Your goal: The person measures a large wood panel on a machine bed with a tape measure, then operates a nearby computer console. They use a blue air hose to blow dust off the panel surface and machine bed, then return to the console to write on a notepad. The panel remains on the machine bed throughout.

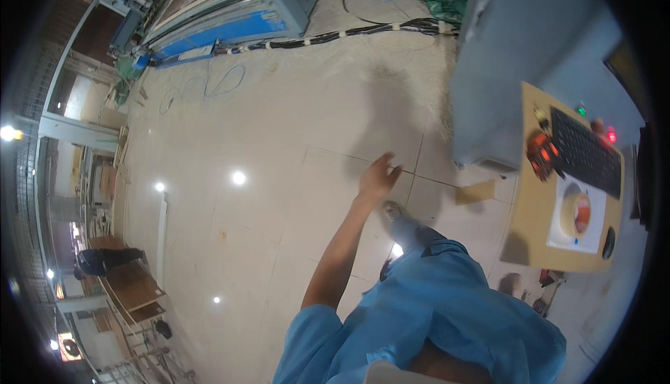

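My left hand reaches forward over the tiled floor, its fingers loosely apart and nothing in them. It touches nothing; below it shows my shoe. A blurred brownish shape beside my blue shirt looks like part of my right hand, its fingers not readable. Closest to that shape is a tan board shelf on the right. The shelf bears a black keyboard, a black mouse, a dark object with orange-red parts, and a roll of tape on a white sheet.
A grey cabinet stands at the right, with a tan piece low beside it. Bundled black cables cross the floor before a large blue-grey machine. Far left, a person is by brown boards; a long pale strip lies nearby.
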`<state>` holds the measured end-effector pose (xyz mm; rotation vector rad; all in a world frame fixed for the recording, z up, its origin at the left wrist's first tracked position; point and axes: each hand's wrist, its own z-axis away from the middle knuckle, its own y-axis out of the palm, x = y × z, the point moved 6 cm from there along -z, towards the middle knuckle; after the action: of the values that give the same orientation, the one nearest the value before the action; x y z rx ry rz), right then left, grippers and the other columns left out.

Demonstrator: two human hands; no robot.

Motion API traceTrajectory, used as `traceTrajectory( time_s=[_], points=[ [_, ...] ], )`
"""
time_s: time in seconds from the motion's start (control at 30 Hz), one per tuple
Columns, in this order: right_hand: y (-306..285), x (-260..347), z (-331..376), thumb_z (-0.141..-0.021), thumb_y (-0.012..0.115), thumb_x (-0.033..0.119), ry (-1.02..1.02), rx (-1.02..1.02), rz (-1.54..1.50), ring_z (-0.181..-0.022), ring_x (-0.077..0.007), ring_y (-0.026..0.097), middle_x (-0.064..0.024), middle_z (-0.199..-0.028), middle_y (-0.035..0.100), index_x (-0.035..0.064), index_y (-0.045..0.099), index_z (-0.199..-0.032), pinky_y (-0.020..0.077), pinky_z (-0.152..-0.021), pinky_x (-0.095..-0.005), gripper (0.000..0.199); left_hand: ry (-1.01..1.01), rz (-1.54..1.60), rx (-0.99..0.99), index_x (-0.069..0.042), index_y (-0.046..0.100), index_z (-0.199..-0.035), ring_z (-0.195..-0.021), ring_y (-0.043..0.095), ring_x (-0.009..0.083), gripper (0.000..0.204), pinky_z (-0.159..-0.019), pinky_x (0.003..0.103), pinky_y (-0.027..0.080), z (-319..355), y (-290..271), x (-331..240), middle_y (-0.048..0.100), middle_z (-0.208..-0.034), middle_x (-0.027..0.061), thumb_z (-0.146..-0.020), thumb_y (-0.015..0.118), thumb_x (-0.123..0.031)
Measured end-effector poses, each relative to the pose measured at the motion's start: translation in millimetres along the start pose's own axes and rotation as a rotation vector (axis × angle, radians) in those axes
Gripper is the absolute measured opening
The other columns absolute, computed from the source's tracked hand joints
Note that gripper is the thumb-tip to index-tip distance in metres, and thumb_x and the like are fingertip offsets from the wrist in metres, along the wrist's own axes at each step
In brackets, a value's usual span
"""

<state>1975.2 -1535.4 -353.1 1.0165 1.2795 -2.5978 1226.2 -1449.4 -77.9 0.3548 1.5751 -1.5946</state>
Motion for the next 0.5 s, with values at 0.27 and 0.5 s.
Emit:
traceTrajectory(
  time_s=[0.27,0.5],
  points=[
    [-347,506,168,-0.098,0.061,0.029,-0.816,0.473,-1.296,-0.062,-0.0206,0.065,-0.0097,-0.078,0.066,0.0041,0.065,-0.103,0.0536,-0.058,-0.0345,0.026,-1.348,0.985,-0.441,-0.005,0.064,-0.107,-0.059,0.065,0.0228,0.031,-0.047,0.034,0.053,284,-22,431,0.066,-0.08,0.0129,-0.097,0.069,-0.034],
    [-649,803,312,-0.1,0.061,0.023,-1.09,0.284,-1.324,-0.068,-0.0167,0.066,-0.0059,-0.079,0.068,0.0032,0.067,-0.102,0.055,-0.063,-0.0319,0.021,-1.805,1.094,-0.585,-0.001,0.061,-0.102,-0.056,0.066,0.03,0.02,-0.045,0.042,0.054,405,-75,512,0.065,-0.076,0.0179,-0.095,0.064,-0.02]
  ],
)
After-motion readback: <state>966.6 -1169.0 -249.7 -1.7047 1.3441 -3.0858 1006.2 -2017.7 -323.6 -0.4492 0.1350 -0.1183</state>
